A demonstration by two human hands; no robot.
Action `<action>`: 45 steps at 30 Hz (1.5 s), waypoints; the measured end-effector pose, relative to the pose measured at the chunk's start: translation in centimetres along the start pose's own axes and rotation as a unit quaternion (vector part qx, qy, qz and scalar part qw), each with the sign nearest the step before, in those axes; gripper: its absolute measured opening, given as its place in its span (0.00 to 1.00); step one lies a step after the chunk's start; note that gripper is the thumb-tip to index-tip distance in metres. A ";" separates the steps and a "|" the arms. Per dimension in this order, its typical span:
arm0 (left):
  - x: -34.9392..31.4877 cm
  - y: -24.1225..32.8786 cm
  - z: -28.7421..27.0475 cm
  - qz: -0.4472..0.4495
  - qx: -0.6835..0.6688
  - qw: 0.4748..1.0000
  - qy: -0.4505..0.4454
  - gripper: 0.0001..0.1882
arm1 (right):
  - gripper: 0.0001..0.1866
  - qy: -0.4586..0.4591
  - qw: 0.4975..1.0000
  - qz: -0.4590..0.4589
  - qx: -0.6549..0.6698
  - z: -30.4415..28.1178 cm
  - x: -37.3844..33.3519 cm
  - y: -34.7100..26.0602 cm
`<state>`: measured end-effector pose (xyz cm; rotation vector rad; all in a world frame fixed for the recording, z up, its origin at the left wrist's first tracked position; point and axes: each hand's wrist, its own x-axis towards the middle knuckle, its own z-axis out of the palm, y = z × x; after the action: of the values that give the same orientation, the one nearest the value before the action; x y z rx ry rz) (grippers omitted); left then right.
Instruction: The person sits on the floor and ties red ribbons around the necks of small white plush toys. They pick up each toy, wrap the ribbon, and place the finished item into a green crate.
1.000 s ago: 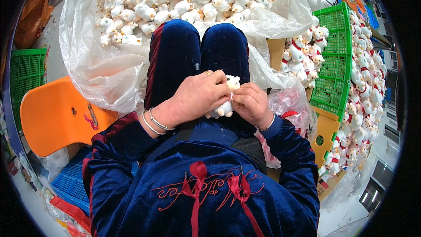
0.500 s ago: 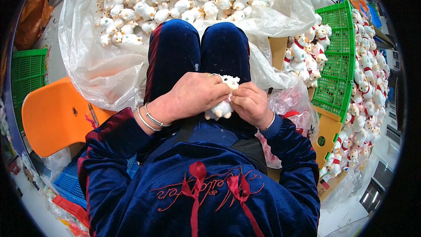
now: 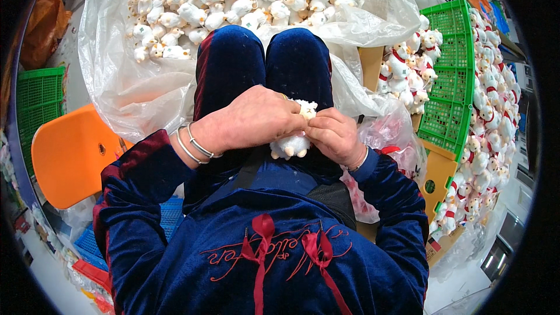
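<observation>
Head view: a white plush toy [image 3: 290, 147] is held low above the lap, feet toward the wearer, its neck covered by both hands. The left hand [image 3: 248, 115] is laid over it from the side with fingers bent, nearly closed around the neck. The right hand [image 3: 337, 136] is curled small, thumb and forefinger pinched at the same spot; whether anything thin is also caught between the fingertips cannot be told.

This toy is judged unfinished: no red band can be made out at its neck, though much there is hidden. Red bands are worn by many toys in the large heap [image 3: 490, 111] at the right and in the smaller group [image 3: 401, 70] before it, which are taken as done. No such bands are seen on the broad pile [image 3: 239, 0] ahead, so much appears to be left.

The toy's head is topped with cream, curly pile; its body is rounded and fluffy, with stubby tan feet. The pile is cradled in a crumpled, translucent plastic bag [image 3: 137, 96]. The heaps are separated by a rigid green lattice crate [image 3: 446, 79]. Dark blue velvet trousers [image 3: 230, 58] are worn, and a smooth, moulded orange chair [image 3: 70, 154] is placed at the left.
</observation>
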<state>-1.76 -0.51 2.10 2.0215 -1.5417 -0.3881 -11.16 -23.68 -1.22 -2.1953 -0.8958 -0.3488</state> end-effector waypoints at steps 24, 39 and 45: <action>-1.1 0.1 2.6 0.015 -0.023 0.992 0.127 0.08 | 0.14 0.020 0.998 0.037 0.045 0.5 0.6 -0.8; -2.2 1.6 4.5 -0.091 -0.075 0.970 0.210 0.07 | 0.14 0.029 0.999 0.041 0.019 0.4 0.7 -1.1; -2.2 1.5 3.6 -0.066 -0.077 0.976 0.191 0.09 | 0.14 0.031 0.999 0.038 0.020 0.5 0.6 -1.0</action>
<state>-5.53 0.40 -0.12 1.9443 -1.1145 -0.1499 -11.39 -22.51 -0.78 -2.1634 -0.7771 -0.3565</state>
